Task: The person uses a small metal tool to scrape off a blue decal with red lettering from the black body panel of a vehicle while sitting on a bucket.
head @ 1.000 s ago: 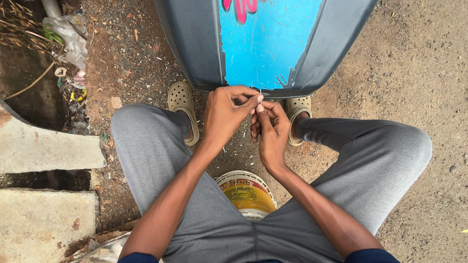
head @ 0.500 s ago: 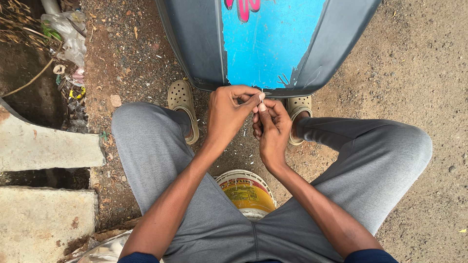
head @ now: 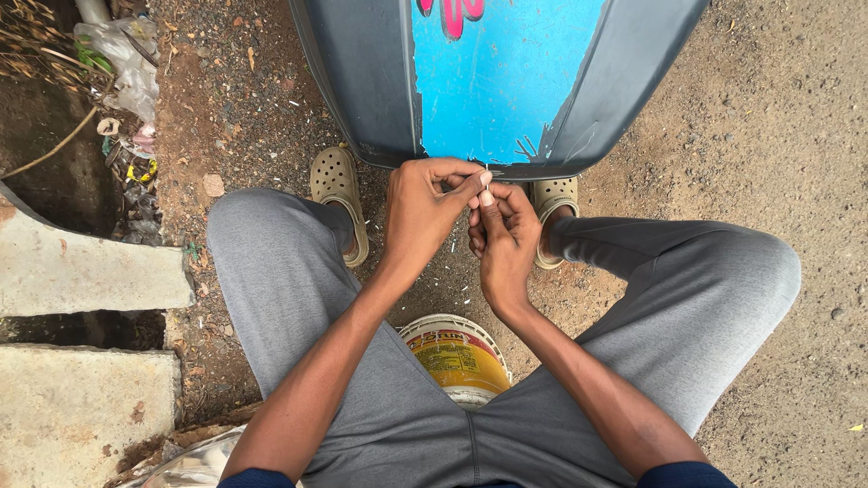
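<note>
We see both hands meeting at the lower edge of a blue-and-grey painted panel (head: 506, 81). The left hand (head: 423, 212) has its fingers (head: 457, 172) curled in tight, thumb and forefinger pinched together on something tiny and pale at the panel's rim — too small for us to tell what it is. The right hand (head: 503, 237) presses up against it, fingers folded narrow, its thumb tip touching the same spot. Both wrists bend slightly inward, and the bare forearms run down to dark blue sleeve cuffs at the bottom edge. The person squats in grey trousers (head: 298, 298), knees spread wide, with beige perforated clogs (head: 339, 194) on the gravelly ground (head: 796, 154). Between the legs, below the hands, sits a yellow bucket (head: 457, 357) — partly hidden. Concrete slabs (head: 86, 276) lie at the left.
</note>
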